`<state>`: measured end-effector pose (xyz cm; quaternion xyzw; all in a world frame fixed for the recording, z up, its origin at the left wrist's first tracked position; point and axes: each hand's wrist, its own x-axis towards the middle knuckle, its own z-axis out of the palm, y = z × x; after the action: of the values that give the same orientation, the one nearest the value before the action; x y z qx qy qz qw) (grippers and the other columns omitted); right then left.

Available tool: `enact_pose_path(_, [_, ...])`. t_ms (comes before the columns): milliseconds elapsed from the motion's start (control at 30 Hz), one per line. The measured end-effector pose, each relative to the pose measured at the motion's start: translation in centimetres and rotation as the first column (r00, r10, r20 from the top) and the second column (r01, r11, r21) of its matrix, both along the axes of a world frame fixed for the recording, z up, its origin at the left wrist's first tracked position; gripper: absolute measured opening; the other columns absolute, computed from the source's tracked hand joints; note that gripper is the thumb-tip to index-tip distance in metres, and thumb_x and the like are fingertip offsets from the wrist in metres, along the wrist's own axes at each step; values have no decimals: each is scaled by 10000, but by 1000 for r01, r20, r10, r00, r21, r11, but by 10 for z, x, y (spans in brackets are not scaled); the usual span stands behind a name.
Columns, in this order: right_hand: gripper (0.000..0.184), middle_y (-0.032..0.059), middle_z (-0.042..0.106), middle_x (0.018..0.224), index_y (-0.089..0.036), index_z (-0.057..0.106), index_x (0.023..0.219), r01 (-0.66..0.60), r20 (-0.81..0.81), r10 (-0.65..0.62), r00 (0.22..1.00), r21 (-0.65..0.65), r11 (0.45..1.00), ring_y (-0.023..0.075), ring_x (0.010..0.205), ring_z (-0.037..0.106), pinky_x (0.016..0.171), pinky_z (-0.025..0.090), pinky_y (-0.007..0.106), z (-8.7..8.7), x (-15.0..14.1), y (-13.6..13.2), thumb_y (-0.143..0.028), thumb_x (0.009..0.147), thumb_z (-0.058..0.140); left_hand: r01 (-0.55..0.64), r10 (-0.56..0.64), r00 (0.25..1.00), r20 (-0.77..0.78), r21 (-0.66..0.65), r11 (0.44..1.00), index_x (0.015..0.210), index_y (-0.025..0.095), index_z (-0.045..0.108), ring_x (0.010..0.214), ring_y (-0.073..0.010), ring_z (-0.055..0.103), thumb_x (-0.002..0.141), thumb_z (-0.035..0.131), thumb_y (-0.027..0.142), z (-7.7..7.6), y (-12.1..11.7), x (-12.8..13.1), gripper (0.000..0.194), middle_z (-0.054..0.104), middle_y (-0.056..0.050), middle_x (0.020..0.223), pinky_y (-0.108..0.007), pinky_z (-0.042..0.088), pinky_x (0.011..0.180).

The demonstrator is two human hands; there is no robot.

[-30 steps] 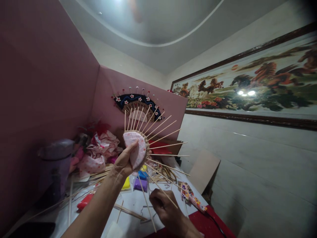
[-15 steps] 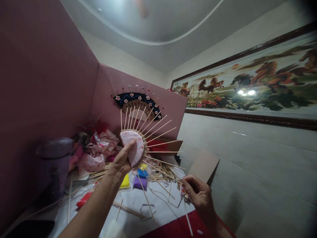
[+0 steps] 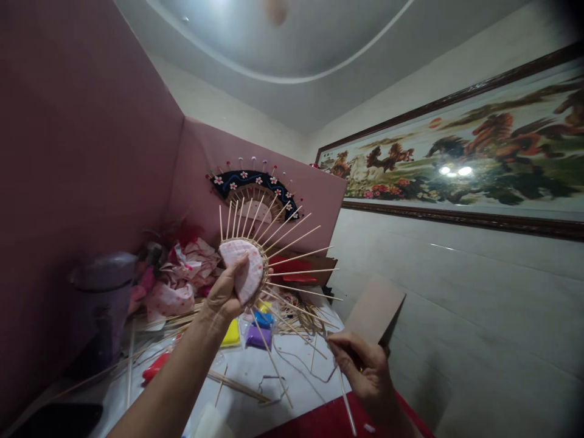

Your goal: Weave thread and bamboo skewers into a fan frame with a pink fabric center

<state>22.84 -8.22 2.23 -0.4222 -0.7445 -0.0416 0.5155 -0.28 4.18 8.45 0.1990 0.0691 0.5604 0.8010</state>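
My left hand [image 3: 227,293] is raised in front of me, closed round a half-round pad of pink patterned cloth [image 3: 246,271]. Several thin bamboo sticks [image 3: 292,243] fan out from the pad's woven rim, up and to the right. My right hand [image 3: 365,368] is lower right, above the table, its fingers pinched on a thin pale strip [image 3: 345,401] that runs down past the palm and up toward the lower sticks.
A finished dark fan with flowers [image 3: 253,185] leans on the pink board behind. On the white table [image 3: 249,377] lie loose sticks, yellow, blue and purple packets [image 3: 255,328], a red tool [image 3: 155,368] and bundled pink cloth [image 3: 182,280]. A red cloth [image 3: 319,423] covers the near edge.
My right hand rose from the table beside the flowered cloth strip, moved right, and now pinches a thin strip. My left hand and the stick frame dropped slightly left.
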Motion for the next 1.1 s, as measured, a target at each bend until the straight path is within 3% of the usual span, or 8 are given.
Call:
enact_pose_path(200, [150, 19, 596, 617, -173, 627, 790, -104, 209, 112, 972, -51, 993, 119, 540, 529, 528, 381, 225, -29, -28, 18, -164, 852, 491, 27, -27, 1000, -5, -26, 999, 918, 98, 612, 655, -241, 703, 846, 520, 161, 5, -6, 3, 132, 717, -109, 680, -383, 586, 664])
enact_pose_path(300, [156, 21, 598, 628, -172, 598, 760, -140, 248, 162, 955, -102, 985, 120, 561, 539, 535, 365, 221, -41, -46, 26, -138, 836, 466, 17, -17, 1000, -15, -31, 999, 953, 92, 615, 619, -230, 700, 844, 521, 150, 6, -10, 6, 155, 714, -101, 651, -371, 585, 676])
enact_pose_path(467, [161, 10, 584, 598, -180, 574, 738, -211, 283, 225, 932, -81, 974, 118, 538, 537, 539, 360, 218, -57, -66, 37, -120, 798, 437, 37, -37, 999, -30, 4, 999, 881, 101, 617, 608, -228, 699, 857, 504, 162, 5, -11, 9, 131, 712, -105, 635, -369, 584, 666])
enact_pose_path(633, [164, 3, 628, 639, -201, 593, 788, -160, 272, 176, 946, -79, 984, 115, 550, 553, 561, 384, 208, -65, -81, 41, -118, 782, 451, 42, -42, 998, -38, 9, 999, 872, 105, 611, 630, -241, 702, 858, 508, 188, 4, -10, 12, 133, 714, -114, 652, -379, 583, 657])
enact_pose_path(800, [186, 1, 672, 695, -228, 616, 789, -124, 236, 131, 963, -45, 991, 135, 625, 594, 585, 405, 209, -61, -95, 41, -122, 770, 464, 62, -63, 997, -35, -16, 998, 877, 104, 609, 623, -241, 700, 855, 505, 179, 5, -12, 13, 130, 710, -113, 642, -380, 583, 652])
enact_pose_path(1100, [228, -5, 598, 574, -206, 635, 770, 64, 152, -60, 987, -23, 998, 106, 478, 498, 478, 322, 200, -59, -101, 49, -248, 867, 433, -28, 23, 999, -49, -99, 995, 908, 85, 613, 554, -215, 685, 756, 471, -14, 9, -20, 17, 230, 694, -83, 596, -361, 588, 627])
